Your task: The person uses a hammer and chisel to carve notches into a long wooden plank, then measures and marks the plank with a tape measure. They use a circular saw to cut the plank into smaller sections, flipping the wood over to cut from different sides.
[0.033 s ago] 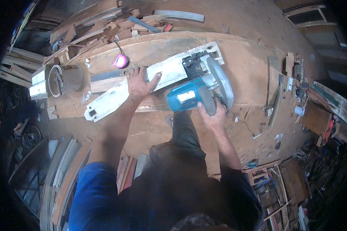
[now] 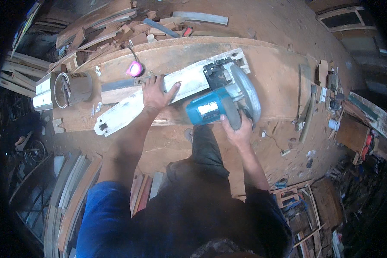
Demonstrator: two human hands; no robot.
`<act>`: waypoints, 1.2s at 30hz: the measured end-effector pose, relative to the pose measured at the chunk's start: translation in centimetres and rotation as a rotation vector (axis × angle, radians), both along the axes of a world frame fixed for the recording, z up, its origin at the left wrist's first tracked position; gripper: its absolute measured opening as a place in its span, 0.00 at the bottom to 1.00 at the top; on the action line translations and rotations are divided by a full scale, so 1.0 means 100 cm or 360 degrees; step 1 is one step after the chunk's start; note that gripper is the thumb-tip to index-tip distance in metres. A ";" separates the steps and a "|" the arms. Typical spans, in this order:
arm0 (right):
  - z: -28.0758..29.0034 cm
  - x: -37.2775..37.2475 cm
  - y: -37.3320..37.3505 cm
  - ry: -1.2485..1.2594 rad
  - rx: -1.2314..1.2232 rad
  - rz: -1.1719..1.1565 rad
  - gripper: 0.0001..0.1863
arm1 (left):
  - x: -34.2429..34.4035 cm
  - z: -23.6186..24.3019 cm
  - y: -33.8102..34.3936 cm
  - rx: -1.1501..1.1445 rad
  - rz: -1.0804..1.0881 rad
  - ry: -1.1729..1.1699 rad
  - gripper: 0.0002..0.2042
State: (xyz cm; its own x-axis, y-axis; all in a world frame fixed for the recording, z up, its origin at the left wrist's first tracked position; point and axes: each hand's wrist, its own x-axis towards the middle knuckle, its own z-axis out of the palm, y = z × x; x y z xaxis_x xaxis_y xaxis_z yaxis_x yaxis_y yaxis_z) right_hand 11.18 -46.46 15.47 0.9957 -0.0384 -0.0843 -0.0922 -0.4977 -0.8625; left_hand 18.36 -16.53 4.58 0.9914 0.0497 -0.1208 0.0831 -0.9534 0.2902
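Note:
My right hand (image 2: 240, 131) is wrapped around the rear handle of a circular saw (image 2: 208, 106) with a teal motor housing and a grey blade guard. The saw's dark base plate lies across the right end of a long, worn white board (image 2: 187, 81) on the workbench (image 2: 275, 77). Pressed flat on the board's middle is my left hand (image 2: 156, 93), fingers forward and thumb apart. The guard hides the blade. Beyond the left hand lies a pink tape measure (image 2: 134, 69), and a flat grey strip (image 2: 118, 84) rests beside the board.
A bucket (image 2: 77, 88) stands at the bench's left end. Wood offcuts (image 2: 116, 32) are heaped along the far side. Long planks (image 2: 75, 198) lie at lower left. To the right are a narrow wood strip (image 2: 307, 112) and a thin cord (image 2: 274, 139).

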 end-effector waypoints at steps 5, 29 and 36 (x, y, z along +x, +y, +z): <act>-0.001 0.012 0.004 -0.0083 0.0059 0.0030 0.18 | 0.000 -0.008 0.003 0.0076 -0.0005 -0.0001 0.40; -0.004 0.080 0.037 -0.0021 0.0153 0.0082 0.18 | 0.004 0.002 0.007 -0.0117 -0.0007 0.0017 0.34; -0.008 0.112 0.048 -0.0053 0.0228 0.0098 0.18 | 0.004 0.000 0.008 -0.0180 0.0007 0.0019 0.33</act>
State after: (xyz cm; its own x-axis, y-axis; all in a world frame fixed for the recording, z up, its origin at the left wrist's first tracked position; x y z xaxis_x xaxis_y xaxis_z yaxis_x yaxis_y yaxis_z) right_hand 22.35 -41.66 14.67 0.9981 0.0329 -0.0517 -0.0357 -0.3732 -0.9271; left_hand 18.78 -15.68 4.58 0.9897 0.0395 -0.1374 0.0913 -0.9143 0.3947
